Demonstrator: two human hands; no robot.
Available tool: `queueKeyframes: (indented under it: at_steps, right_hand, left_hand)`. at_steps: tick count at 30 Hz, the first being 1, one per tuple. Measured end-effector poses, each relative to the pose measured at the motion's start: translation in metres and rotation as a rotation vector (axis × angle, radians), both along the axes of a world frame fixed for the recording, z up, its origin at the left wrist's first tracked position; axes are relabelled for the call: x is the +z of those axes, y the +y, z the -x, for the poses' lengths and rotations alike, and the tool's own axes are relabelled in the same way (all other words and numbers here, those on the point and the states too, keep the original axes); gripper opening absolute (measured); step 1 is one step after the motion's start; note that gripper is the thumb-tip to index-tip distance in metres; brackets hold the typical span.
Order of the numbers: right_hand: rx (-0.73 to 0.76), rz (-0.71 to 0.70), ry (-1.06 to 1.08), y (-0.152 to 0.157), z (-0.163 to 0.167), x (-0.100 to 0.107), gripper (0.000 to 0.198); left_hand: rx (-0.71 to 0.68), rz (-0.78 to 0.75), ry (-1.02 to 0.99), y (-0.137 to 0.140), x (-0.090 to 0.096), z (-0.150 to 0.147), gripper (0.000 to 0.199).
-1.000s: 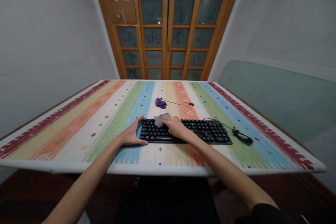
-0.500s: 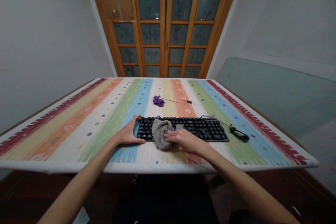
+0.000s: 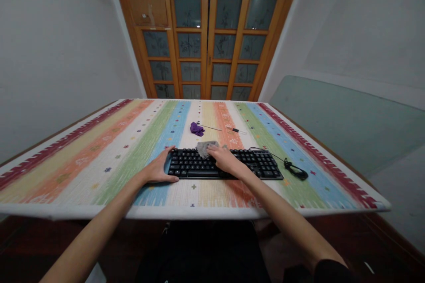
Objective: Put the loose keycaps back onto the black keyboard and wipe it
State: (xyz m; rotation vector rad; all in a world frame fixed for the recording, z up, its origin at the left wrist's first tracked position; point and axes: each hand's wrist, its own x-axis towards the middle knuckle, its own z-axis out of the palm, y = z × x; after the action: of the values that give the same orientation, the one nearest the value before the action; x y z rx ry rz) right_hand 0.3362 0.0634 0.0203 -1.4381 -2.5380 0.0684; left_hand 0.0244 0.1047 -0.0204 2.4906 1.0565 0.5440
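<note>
A black keyboard (image 3: 195,164) lies flat on the striped tablecloth, its long side towards me. My left hand (image 3: 160,168) grips its left end, thumb at the near corner and fingers at the far corner. Over the keyboard's far edge, left of its middle, my right hand (image 3: 222,157) presses a crumpled grey cloth (image 3: 203,148) onto the upper keys. The right hand and wrist hide some keys around the middle.
Beyond the keyboard lie a crumpled purple cloth (image 3: 197,129), a thin dark stick (image 3: 212,128) and a small black clip-like item (image 3: 235,130). The bundled keyboard cable (image 3: 295,170) rests at the right. Wooden glazed doors (image 3: 209,40) stand behind the table.
My right hand has pushed the grey cloth away from me, from the near keys to the far edge. The left hand keeps its hold on the keyboard's left end.
</note>
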Motion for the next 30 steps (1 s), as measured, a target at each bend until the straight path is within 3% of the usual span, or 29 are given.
queueKeyframes:
  at_steps: [9, 14, 17, 21, 23, 26, 30]
  right_hand:
    - [0.145, 0.044, -0.019, -0.058, -0.018, -0.016, 0.065]
    - [0.204, 0.094, 0.000, -0.084, -0.033, -0.001, 0.055]
    - [0.137, 0.076, 0.098, -0.078, -0.051, 0.019, 0.056]
    - [-0.112, -0.161, 0.275, -0.043, -0.061, 0.031, 0.051]
    - [-0.165, -0.181, 0.252, -0.025, -0.054, 0.025, 0.056]
    - [-0.182, -0.053, 0.113, -0.012, -0.036, 0.005, 0.062]
    - [-0.182, -0.018, 0.045, -0.026, -0.023, -0.015, 0.062]
  left_hand:
    - [0.004, -0.005, 0.015, -0.001, 0.002, -0.002, 0.114]
    - [-0.006, -0.023, 0.039, 0.001, 0.003, 0.000, 0.116]
    - [-0.025, -0.061, 0.087, 0.001, 0.009, -0.001, 0.120]
    - [-0.068, -0.184, 0.118, -0.010, 0.022, -0.024, 0.118]
    - [-0.088, -0.211, 0.152, -0.018, 0.026, -0.046, 0.107]
    - [-0.093, -0.232, 0.231, -0.027, 0.026, -0.082, 0.088]
    - [-0.064, -0.277, 0.325, -0.032, 0.016, -0.108, 0.089]
